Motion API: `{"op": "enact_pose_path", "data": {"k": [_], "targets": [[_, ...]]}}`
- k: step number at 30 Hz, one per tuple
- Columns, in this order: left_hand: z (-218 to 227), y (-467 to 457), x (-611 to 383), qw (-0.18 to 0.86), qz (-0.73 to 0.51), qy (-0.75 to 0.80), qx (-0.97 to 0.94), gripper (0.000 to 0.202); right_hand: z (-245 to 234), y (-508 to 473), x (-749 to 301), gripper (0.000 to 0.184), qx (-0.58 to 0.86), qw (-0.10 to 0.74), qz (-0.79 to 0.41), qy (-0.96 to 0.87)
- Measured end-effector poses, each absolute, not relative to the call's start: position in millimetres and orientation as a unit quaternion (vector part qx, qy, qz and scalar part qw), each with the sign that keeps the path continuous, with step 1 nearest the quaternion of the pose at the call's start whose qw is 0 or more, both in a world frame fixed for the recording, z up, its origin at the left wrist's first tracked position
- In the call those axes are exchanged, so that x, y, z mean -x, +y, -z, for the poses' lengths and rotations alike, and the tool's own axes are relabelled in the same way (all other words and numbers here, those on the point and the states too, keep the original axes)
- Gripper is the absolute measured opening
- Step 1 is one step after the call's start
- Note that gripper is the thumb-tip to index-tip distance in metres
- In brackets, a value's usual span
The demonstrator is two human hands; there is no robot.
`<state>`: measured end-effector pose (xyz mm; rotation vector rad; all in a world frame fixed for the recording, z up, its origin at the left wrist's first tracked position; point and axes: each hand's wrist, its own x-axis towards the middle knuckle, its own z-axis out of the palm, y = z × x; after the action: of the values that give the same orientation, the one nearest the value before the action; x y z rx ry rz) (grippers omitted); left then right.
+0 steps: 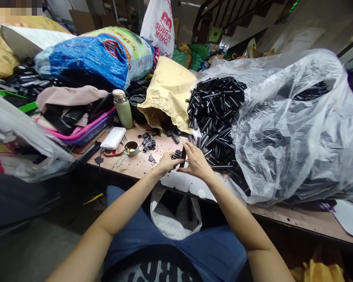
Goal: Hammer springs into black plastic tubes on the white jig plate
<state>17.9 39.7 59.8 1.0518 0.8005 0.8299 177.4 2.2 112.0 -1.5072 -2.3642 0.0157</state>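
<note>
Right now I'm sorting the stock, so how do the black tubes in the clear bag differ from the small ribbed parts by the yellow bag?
The black tubes are long, smooth and heaped by the hundred in the clear bag. The ribbed parts are short, ridged, few, and loose on the table. Both are black.

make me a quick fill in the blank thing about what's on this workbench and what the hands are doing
1. The bottle behind the power bank is ____ in colour.
2. The heap of black tubes spills out of a clear ____ bag.
3. Both hands meet over the table; the left hand holds a small black ribbed ____.
4. The right hand lies nearer the ____ than the bottle.

Missing words: green; plastic; part; tubes
</note>
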Motion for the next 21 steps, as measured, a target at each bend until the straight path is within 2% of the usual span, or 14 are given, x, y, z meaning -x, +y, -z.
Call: {"op": "enact_pose_path", "data": {"k": [5, 10, 16, 21], "targets": [[-67.3, 26.8, -15.6, 0.743, -0.401, 0.308, -0.438, 0.048, -110.5, -15.5, -179.4, 0.118, 0.542, 0.214, -0.020, -0.812], [-71.7, 20.2, -15.8, 0.775, -0.410, 0.282, -0.388, 0.047, -105.3, -36.9, -186.2, 0.120, 0.536, 0.263, -0.068, -0.800], [-77.8, 8.7, -18.8, 0.758, -0.426, 0.294, -0.397, 0.053, -97.4, -50.1, -179.9, 0.120, 0.522, 0.294, -0.094, -0.795], [-78.1, 4.5, -22.9, 0.748, -0.439, 0.335, -0.369, 0.046, -101.1, -50.8, -168.0, 0.121, 0.505, 0.303, -0.104, -0.802]]}}
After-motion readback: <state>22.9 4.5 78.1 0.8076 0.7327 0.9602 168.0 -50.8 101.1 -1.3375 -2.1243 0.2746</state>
